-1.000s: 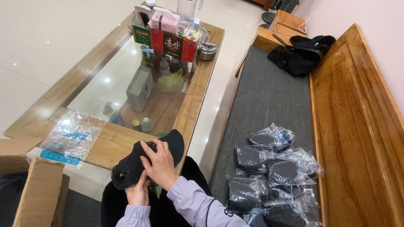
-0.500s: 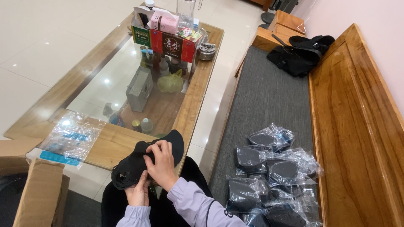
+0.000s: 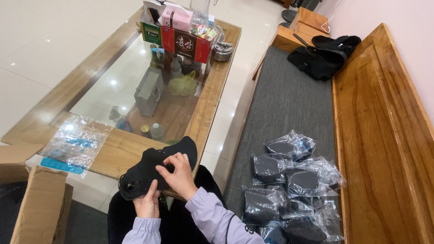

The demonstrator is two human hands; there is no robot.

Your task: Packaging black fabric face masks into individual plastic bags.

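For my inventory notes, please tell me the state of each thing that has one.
black shoe: unbagged, held over the lap
left hand: grips the shoe from below
right hand: fingers pinching the shoe's top
bagged black items: in clear bags, piled on the bench
clear bag: empty, lying flat
cardboard box: open

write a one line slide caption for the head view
Both hands, left and right, hold a black shoe beside bagged shoes.

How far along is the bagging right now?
Done: a pile of bagged black pieces lies on the grey bench cushion. In hand: the left hand and right hand grip one unbagged black fabric piece. Left: that piece; an empty clear bag lies on the table.
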